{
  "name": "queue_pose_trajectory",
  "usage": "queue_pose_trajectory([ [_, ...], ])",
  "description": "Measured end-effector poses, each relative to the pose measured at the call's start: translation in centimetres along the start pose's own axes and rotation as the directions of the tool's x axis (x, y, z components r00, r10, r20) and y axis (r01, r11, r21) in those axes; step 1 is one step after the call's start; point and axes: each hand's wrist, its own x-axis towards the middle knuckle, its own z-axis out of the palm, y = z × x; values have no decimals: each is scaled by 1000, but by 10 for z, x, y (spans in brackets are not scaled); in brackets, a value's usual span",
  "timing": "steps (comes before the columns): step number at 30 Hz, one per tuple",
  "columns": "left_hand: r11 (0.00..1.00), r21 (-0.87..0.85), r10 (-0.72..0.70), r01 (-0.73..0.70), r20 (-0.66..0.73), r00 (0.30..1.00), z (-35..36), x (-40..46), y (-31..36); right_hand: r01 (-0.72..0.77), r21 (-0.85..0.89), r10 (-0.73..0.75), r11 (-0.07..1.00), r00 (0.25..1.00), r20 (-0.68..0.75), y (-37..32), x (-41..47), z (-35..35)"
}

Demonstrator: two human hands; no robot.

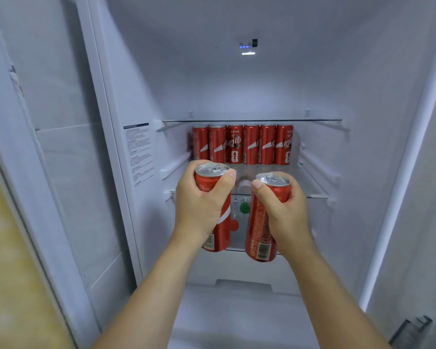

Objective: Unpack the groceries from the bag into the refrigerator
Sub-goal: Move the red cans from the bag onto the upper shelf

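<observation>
The person stands at the open fridge (262,84), both arms reaching in, a tall red can in each hand. The left hand (202,205) wraps the upper half of the left can (218,222), thumb curled over near the rim, fingers closed round the far side. The right hand (285,212) grips the right can (261,222) the same way, thumb at the rim.

Both cans stand nearly upright, long axis vertical, pull-tab tops up and facing the camera. The left can leans a little with its base toward the person; the right can tilts so that its base swings left and down, barcode showing near the bottom. The two cans are near each other but apart, held in front of the middle shelf's (317,196) front edge.

Behind them, a row of cans (242,144) stands upright along the back of that shelf, side by side and touching or nearly so, filling most of its width. The strip of glass between that row and the front edge lies open, as far as the hands let it be seen. The upper shelf (252,120) sits just above the row's tops. Above it the compartment is tall and open.

Below the middle shelf, a green cap (244,207) and a red one (234,224) show between the held cans. The door (61,147) stands open at the left.
</observation>
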Motion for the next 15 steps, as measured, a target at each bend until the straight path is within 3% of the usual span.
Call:
queue_pose_trajectory([
  [9,999,-31,-30,30,-2,1000,27,57,-21,-66,86,75,994,991,-108,14,68,18],
  [15,1000,-2,-15,15,13,1000,38,81,-39,-77,36,82,996,985,-152,24,97,27],
])
